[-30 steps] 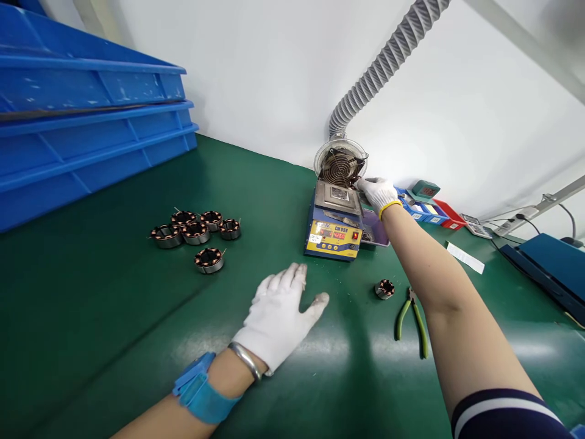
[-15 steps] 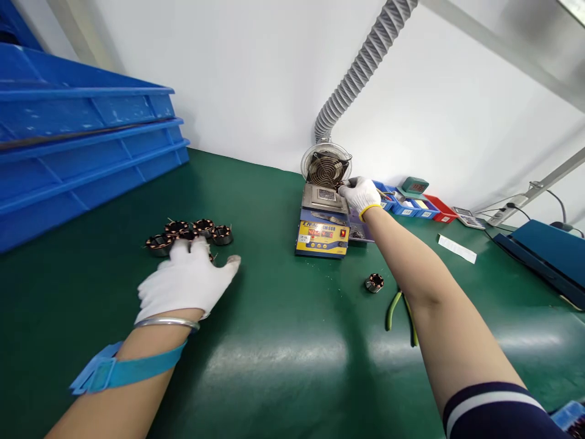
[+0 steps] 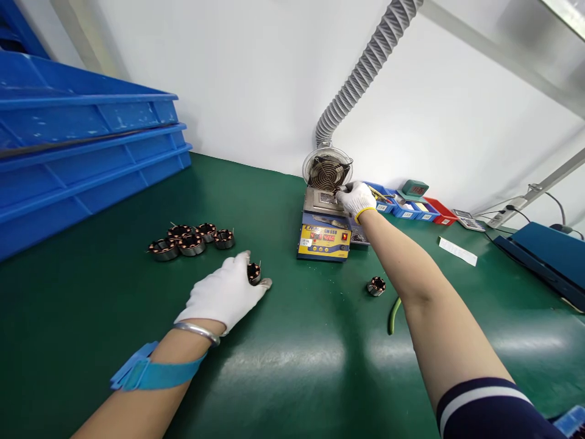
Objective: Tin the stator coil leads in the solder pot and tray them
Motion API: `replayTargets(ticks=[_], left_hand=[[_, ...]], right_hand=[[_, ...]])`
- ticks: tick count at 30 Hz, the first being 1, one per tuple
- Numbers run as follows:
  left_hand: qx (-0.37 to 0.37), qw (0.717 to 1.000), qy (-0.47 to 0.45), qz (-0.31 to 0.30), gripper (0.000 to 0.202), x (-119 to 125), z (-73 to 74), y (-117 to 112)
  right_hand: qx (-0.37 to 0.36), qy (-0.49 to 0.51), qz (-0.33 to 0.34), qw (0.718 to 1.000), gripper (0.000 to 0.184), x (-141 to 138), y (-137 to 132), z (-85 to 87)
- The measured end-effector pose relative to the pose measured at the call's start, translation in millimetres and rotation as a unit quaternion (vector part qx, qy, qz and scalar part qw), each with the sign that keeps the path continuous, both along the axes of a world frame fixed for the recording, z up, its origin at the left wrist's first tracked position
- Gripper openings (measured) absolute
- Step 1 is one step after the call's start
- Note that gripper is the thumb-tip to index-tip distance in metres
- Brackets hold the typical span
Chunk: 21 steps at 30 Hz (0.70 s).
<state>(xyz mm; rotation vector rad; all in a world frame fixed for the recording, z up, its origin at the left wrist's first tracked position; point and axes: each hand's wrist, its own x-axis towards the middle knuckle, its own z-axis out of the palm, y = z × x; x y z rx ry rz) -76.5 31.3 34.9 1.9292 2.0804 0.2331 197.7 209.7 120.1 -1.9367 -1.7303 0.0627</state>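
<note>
My left hand [image 3: 226, 292], in a white glove, is closed around a small copper-wound motor stator [image 3: 254, 273] low over the green table. Several more stators [image 3: 192, 244] stand in a cluster just beyond it, to the left. My right hand [image 3: 356, 198], gloved too, is over the metal top of a solder pot [image 3: 323, 242] with a yellow panel and red digits. Its fingertips pinch a dark stator [image 3: 338, 191], mostly hidden by the fingers. A single stator [image 3: 376, 286] stands on the table left of my right forearm.
Behind the solder pot, a fan [image 3: 328, 173] joins a grey duct hose [image 3: 365, 70]. Stacked blue crates [image 3: 91, 158] fill the left. Small blue bins [image 3: 406, 210] and a red bin [image 3: 441, 210] line the wall. A green plier handle [image 3: 393, 316] shows beside my right forearm.
My left hand has moved right and toward me, away from the cluster, bringing one stator along. My right hand has come slightly left and lower over the solder pot.
</note>
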Motion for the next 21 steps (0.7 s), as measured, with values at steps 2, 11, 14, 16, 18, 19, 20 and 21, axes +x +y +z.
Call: replayTargets(ticks=[2,11,14,16,18,19,20,21], left_hand=[[0.012,0.999,-0.017,0.025,0.089,0,-3.2,1],[-0.011,1.0,-0.013,0.018,0.067,0,-1.3,6],[-0.006,1.0,-0.017,0.022,0.06,4,-3.7,6],[0.001,0.999,-0.029,0.015,0.059,5,-6.9,5],[-0.001,0.999,-0.048,-0.007,0.057,5,-10.1,4],[-0.002,0.998,-0.06,-0.021,0.055,4,-11.7,4],[-0.004,0.997,-0.073,-0.035,0.053,4,-13.3,4],[-0.004,0.995,-0.087,-0.046,0.052,5,-14.9,5]], right_hand=[[0.004,0.025,0.001,1.0,0.031,0,-5,5.6],[-0.064,0.188,-0.019,0.98,0.028,34,-83,-1.5],[-0.148,0.121,-0.049,0.98,0.025,68,-119,-23.6],[-0.213,0.083,-0.056,0.972,0.026,92,-138,-41.3],[-0.284,0.054,-0.048,0.956,0.028,111,-151,-55.1],[-0.315,0.042,-0.04,0.947,0.029,118,-157,-58.5],[-0.339,0.026,-0.032,0.94,0.03,122,-162,-59.0],[-0.346,0.003,-0.029,0.938,0.03,124,-167,-56.8]])
